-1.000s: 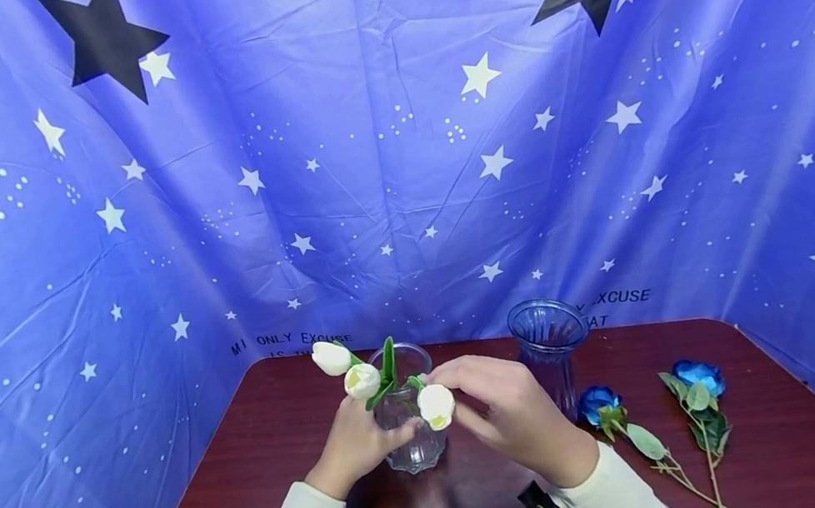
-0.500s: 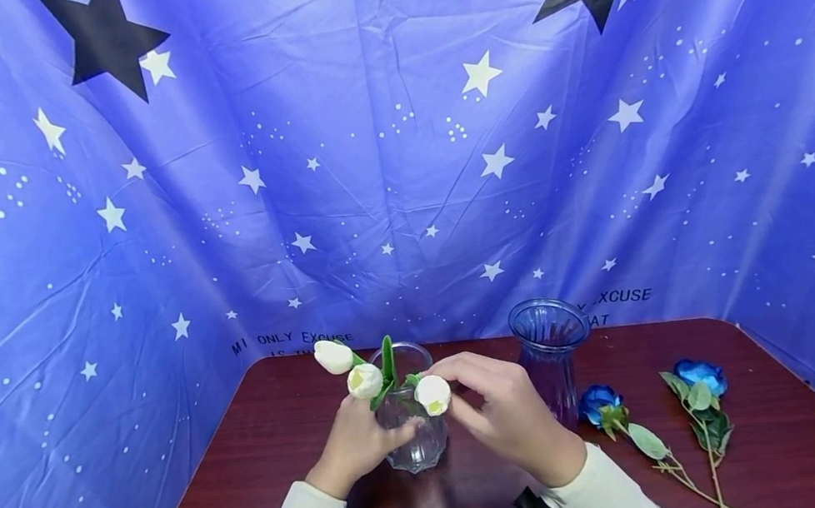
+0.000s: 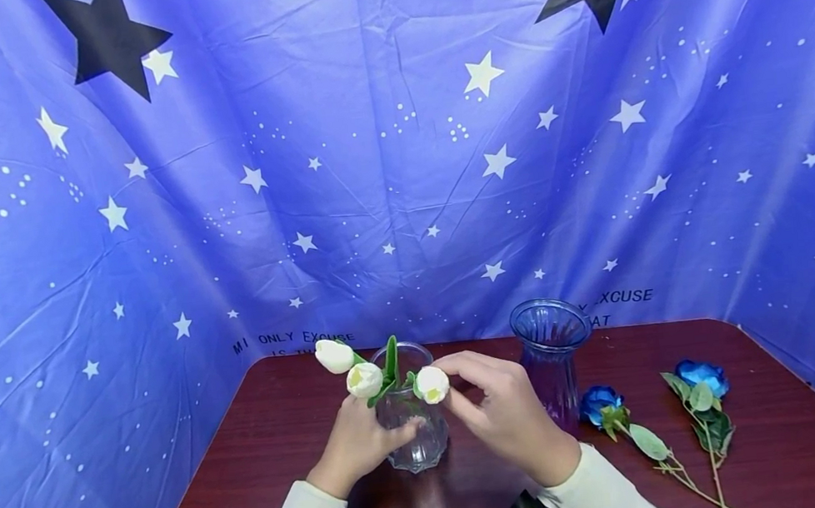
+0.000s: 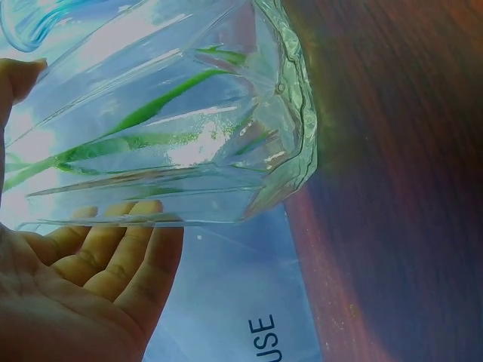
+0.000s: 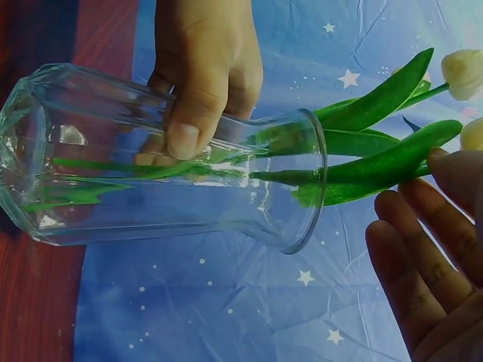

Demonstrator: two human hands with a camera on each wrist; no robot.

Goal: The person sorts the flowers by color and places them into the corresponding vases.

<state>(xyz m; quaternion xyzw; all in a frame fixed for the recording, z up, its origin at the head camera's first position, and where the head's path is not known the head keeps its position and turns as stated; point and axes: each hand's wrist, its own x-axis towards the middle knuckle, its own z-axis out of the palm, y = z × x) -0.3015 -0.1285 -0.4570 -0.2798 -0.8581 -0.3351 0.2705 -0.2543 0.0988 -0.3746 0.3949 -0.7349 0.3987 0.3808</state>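
the rightmost tulip has shifted up slightly, right hand pinching it, left hand gripping the clear vase.

The blue glass vase and blue roses block my right hand rightward; left of my left hand, I could pass over the tabletop.

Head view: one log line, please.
left hand: grips clear vase | right hand: holds white tulip | blue vase: upright | blue roses: on table
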